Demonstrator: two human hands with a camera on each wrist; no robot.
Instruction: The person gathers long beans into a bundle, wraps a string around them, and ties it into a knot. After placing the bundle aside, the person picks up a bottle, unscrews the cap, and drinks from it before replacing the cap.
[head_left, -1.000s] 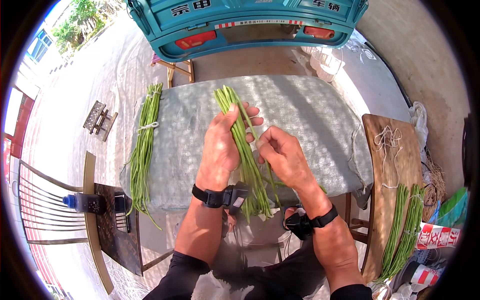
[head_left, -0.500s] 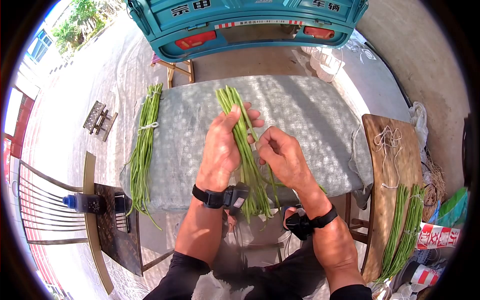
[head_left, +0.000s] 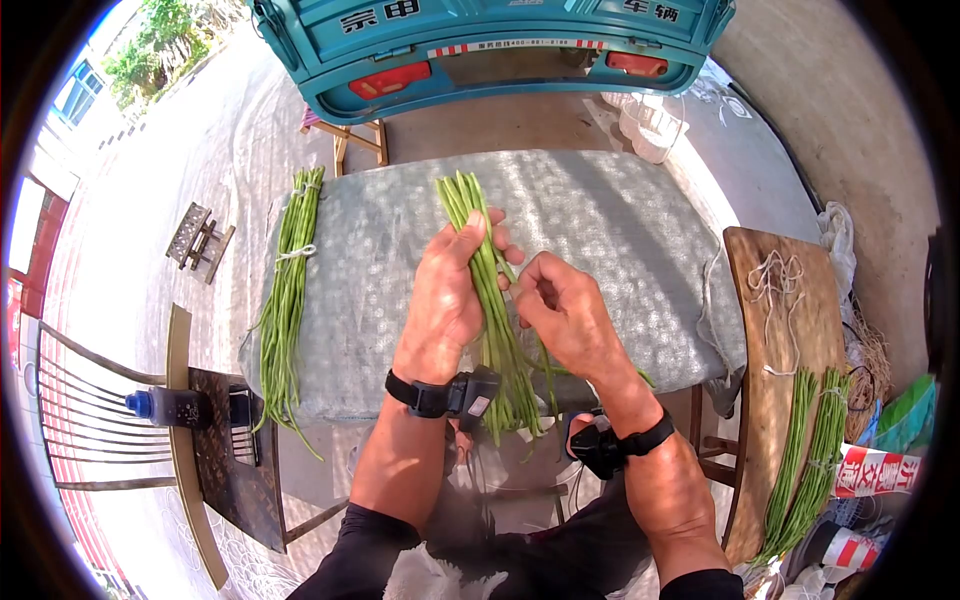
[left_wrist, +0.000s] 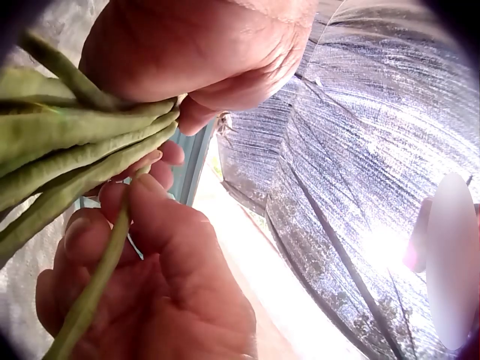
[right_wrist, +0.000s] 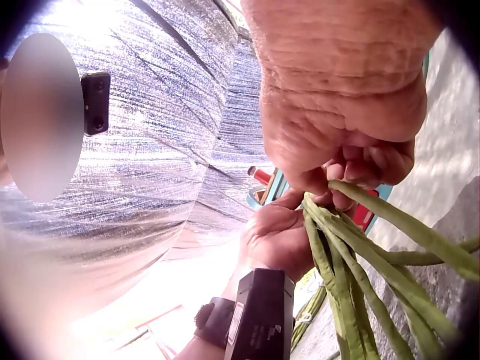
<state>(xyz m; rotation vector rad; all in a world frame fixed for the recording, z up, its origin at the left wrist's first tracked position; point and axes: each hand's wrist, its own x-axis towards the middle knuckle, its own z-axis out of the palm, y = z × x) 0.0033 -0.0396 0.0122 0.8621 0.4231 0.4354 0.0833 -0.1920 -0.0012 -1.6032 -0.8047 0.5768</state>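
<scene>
Green beans hang in the left hand, its grip curled round them above the grey tabletop; the right hand pinches one bean just beside them, and a tied bundle lies at the tabletop's left side.

The beans are bright green – the tied bundle too. Mottled grey covers the surface. The vehicle is teal with red lights – plus a red-and-white striped strip.
</scene>
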